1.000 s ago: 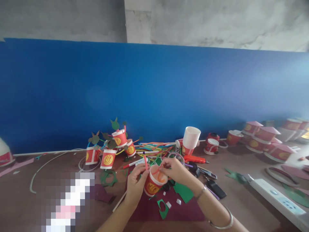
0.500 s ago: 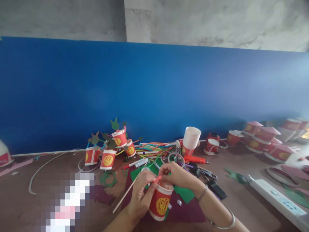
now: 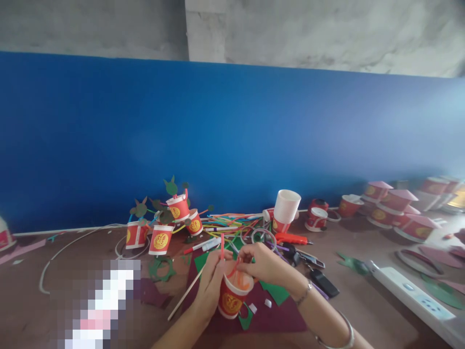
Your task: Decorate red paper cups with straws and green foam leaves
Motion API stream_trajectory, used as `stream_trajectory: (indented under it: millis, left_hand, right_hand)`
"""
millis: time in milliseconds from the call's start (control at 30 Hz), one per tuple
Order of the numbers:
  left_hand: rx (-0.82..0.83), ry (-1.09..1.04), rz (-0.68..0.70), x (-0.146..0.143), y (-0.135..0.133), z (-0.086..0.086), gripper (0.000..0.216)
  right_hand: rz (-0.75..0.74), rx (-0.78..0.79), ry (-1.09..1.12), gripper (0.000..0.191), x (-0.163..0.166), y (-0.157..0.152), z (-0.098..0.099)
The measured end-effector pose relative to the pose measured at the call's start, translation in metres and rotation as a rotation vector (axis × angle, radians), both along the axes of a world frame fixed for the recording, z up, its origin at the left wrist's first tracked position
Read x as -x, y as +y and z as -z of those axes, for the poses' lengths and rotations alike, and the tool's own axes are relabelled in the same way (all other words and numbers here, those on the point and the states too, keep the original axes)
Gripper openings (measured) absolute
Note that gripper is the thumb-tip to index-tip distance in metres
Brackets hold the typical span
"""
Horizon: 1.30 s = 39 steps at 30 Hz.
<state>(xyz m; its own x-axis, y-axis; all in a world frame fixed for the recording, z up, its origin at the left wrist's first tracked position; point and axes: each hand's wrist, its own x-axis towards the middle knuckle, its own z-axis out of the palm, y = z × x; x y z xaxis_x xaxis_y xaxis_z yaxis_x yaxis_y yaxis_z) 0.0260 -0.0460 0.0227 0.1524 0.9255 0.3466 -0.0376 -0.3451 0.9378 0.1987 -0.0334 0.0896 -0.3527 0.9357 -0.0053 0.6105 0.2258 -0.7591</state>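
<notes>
A red paper cup [image 3: 231, 301] with a yellow emblem is tilted so that its opening shows. My left hand [image 3: 210, 286] is closed on its left side, thumb near the rim. A pinkish-red straw [image 3: 222, 246] stands up beside the left thumb. My right hand [image 3: 256, 261] pinches a thin red straw piece [image 3: 238, 264] at the far rim. Inside the cup lies an orange strip [image 3: 242, 280]. Below are dark red paper [image 3: 276, 320] and a green paper scrap [image 3: 246, 317].
Decorated red cups [image 3: 160, 240] stand at the back left, near a pile of coloured straws [image 3: 232, 222]. Stacked white cups [image 3: 286, 206], a red-orange glue gun [image 3: 290, 238], keys [image 3: 321, 281] and a power strip [image 3: 417, 300] are to the right. A white stick [image 3: 185, 295] lies at left.
The cup has tipped toward me, showing its inside. The straw at my left hand now points upward, and my left hand has shifted onto the cup's side.
</notes>
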Motion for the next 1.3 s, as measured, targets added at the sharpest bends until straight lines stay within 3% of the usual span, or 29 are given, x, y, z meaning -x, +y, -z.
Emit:
stream_trajectory:
  millis: [100, 267, 433, 500, 633, 767, 867, 1000, 1133, 1300]
  left_hand:
    - [0.088, 0.025, 0.059, -0.001, 0.001, 0.005, 0.034]
    - [0.099, 0.045, 0.072, 0.0, -0.001, 0.003, 0.028]
    - [0.081, -0.036, 0.195, -0.006, -0.006, -0.006, 0.027]
    - [0.112, -0.076, 0.216, -0.008, -0.006, -0.009, 0.031]
    - [0.202, -0.146, 0.047, -0.007, -0.001, -0.008, 0.029]
    - [0.231, -0.249, -0.098, -0.004, 0.006, -0.002, 0.03]
    - [0.26, -0.347, -0.228, -0.002, 0.01, 0.002, 0.035]
    - [0.236, -0.44, -0.394, -0.001, 0.012, 0.002, 0.037]
    - [0.235, -0.409, -0.453, 0.002, 0.013, 0.004, 0.035]
    - [0.224, -0.5, -0.501, 0.004, 0.018, 0.006, 0.035]
  right_hand:
    - [0.029, -0.075, -0.076, 0.01, 0.003, -0.002, -0.003]
    - [0.04, -0.126, -0.108, 0.01, 0.009, -0.006, -0.009]
    - [0.084, -0.163, -0.098, 0.031, 0.014, -0.01, -0.011]
    - [0.099, -0.17, -0.075, 0.028, 0.015, -0.01, -0.009]
    - [0.109, -0.066, 0.212, 0.018, 0.014, -0.004, -0.003]
    - [0.145, 0.044, 0.53, 0.046, 0.009, 0.004, -0.002]
    - [0.208, 0.097, 0.556, 0.061, 0.006, 0.007, -0.002]
    - [0.165, 0.213, 0.516, 0.059, 0.011, 0.006, 0.006]
    - [0.07, 0.331, 0.578, 0.055, 0.026, 0.0, 0.019]
    - [0.08, 0.313, 0.81, 0.044, 0.04, -0.004, 0.027]
